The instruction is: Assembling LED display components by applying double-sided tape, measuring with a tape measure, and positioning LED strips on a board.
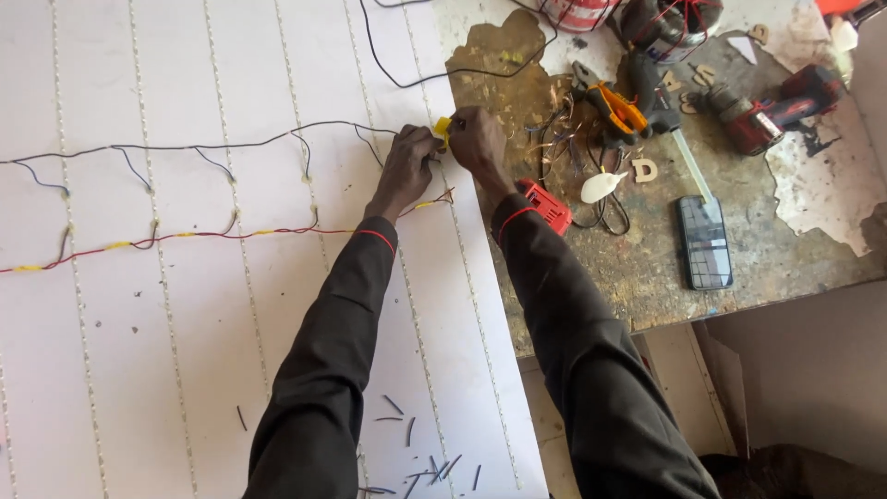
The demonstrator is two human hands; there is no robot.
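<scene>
A: Hands first?
B: Left hand (407,166) and right hand (480,140) meet at the right edge of the white panel (185,370). Between them a small yellow piece (443,127), pinched by the right hand's fingertips; the left hand's fingers are closed just beside it, on the wire end, I think, but it's too small to be sure.
A: Wires?
B: Black wire (231,144) runs left from the hands across the panel, short drops down to thin LED strips (148,231). Red wire (222,234) with yellow wraps runs lower, under the left wrist.
A: Surface?
B: Worn brown surface (647,259) to the right. Orange-handled pliers (614,106), red drill (776,111), dark phone (705,242) lying flat, red battery pack (545,205) beside the right sleeve. Cut wire bits (420,453) on the panel's near end.
</scene>
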